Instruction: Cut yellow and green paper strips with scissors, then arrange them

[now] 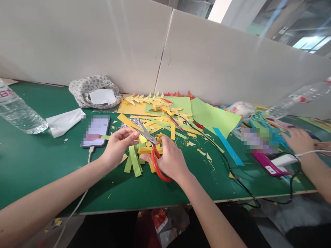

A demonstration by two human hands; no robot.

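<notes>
My left hand (120, 143) pinches a yellow paper strip (126, 121) above the table. In my right hand (172, 156) are orange-handled scissors (157, 162), their blades parted and pointing left at the strip by my left fingertips. Whether the blades touch the paper, I cannot tell. A small folded yellow piece shows at my right fingers, by the scissors' pivot. Below and behind both hands lie green paper strips (134, 161) and many yellow strips (172, 132) with small offcuts. A yellow glue gun (167, 110) rests on the pile behind.
A phone (96, 131) on a white cable and a water bottle (19, 110) stand left, near a patterned cloth bag (94, 90). Right are a green sheet (217, 117), blue strip (229, 147), black cord (227, 163), magenta power strip (270, 167) and another person's hand (297, 139).
</notes>
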